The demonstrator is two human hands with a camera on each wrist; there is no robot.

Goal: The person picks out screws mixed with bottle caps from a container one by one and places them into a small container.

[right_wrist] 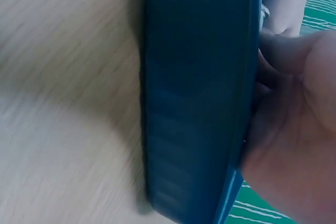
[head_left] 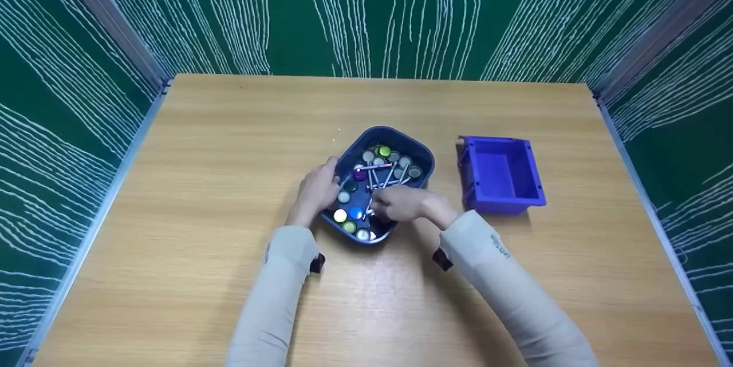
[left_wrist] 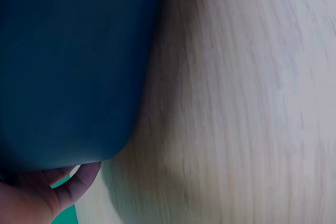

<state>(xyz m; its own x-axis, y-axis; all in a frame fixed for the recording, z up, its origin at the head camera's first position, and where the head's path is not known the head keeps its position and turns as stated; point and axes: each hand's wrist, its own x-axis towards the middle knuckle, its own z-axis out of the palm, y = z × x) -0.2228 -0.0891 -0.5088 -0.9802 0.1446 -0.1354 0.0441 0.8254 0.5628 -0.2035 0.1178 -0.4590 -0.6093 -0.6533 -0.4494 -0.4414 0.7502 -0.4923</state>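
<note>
A dark blue tub [head_left: 421, 152] with rounded corners stands at the table's middle, holding bottle caps [head_left: 356, 213] in several colours and long silver screw-like rods [head_left: 382, 168]. My left hand [head_left: 318, 189] grips its left rim. In the left wrist view, curled fingers [left_wrist: 79, 184] of that hand show at the tub's end, beside its outer wall [left_wrist: 73, 66]. My right hand [head_left: 398, 202] reaches over the right rim, its fingers bent down among the rods and caps. Those fingertips are largely hidden behind the tub wall [right_wrist: 199, 87] in the right wrist view; I cannot tell whether they pinch a rod.
To the right of the tub, a purple plastic bin [head_left: 499, 205] stands on the wooden table [head_left: 229, 126]. Green panels [head_left: 378, 18] with white streaks enclose the table at the back and both sides. Small white specks lie behind the tub.
</note>
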